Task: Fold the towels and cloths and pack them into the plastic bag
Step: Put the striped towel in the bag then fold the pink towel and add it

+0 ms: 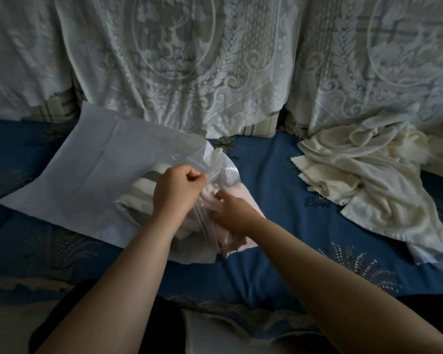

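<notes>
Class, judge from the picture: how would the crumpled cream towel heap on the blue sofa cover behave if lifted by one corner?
The crumpled cream towel heap would probably droop and unfurl, since it already lies in soft folds. It looks light for its bulk, with thin edges. It likely drags rather than slides on the blue sofa cover.

Glossy clear plastic bag (pixel 215 162), matt cloths (pixel 368 180)

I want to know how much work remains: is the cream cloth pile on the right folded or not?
Not folded. The cream cloth pile lies crumpled and spread loosely on the blue cover, outside the plastic bag.
</notes>
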The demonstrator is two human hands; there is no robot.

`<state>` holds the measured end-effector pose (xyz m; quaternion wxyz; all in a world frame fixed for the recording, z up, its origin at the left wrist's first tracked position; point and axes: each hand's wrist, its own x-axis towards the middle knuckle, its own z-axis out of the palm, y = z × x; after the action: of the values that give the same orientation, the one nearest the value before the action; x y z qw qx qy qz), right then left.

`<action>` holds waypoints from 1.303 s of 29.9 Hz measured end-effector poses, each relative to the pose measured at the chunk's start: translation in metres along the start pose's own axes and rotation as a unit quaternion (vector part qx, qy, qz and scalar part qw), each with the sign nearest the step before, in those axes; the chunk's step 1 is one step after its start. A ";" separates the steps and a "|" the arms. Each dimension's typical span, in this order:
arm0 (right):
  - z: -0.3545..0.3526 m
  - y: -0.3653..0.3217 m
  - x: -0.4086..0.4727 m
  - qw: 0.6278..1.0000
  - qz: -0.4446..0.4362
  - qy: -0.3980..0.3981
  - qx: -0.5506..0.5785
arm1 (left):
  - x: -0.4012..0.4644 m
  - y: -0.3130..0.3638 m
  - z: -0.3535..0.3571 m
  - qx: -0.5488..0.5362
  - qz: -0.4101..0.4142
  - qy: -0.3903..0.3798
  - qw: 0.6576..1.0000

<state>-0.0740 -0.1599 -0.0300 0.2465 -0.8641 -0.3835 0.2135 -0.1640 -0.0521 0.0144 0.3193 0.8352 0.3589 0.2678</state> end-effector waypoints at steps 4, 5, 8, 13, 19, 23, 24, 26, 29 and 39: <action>-0.017 0.006 0.015 0.951 0.047 0.059 0.299 | 0.002 -0.002 -0.003 -0.067 0.010 -0.007 0.998; -0.024 0.004 0.017 0.934 0.044 0.042 0.352 | 0.002 0.000 -0.004 -0.087 0.013 -0.016 0.996; -0.037 -0.008 0.026 0.872 0.036 -0.002 0.488 | 0.000 0.006 -0.007 -0.143 0.026 -0.061 0.987; -0.013 -0.033 0.053 0.837 0.094 0.083 0.533 | 0.006 0.009 -0.018 -0.231 -0.014 -0.071 0.970; 0.010 -0.053 0.073 0.814 0.088 -0.003 0.574 | 0.010 0.006 -0.026 -0.246 -0.025 -0.076 0.966; 0.009 -0.044 0.065 0.894 -0.029 -0.135 0.425 | 0.019 -0.003 -0.035 -0.258 -0.022 -0.042 0.965; 0.008 -0.039 0.061 0.909 -0.043 -0.133 0.393 | 0.020 -0.004 -0.035 -0.256 -0.018 -0.034 0.966; 0.007 -0.028 0.053 0.907 -0.039 -0.073 0.413 | 0.021 -0.006 -0.035 -0.245 -0.014 -0.024 0.969; 0.010 -0.001 0.047 0.913 0.064 0.107 0.389 | 0.021 -0.006 -0.033 -0.229 -0.011 -0.022 0.973; 0.016 -0.025 0.032 0.916 0.155 -0.045 0.368 | 0.008 -0.001 -0.022 -0.172 0.002 -0.069 0.983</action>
<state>-0.0774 -0.1167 -0.0336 0.4931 -0.7506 -0.1498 0.4135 -0.1743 -0.0383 0.0299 0.4816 0.7851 0.2825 0.2681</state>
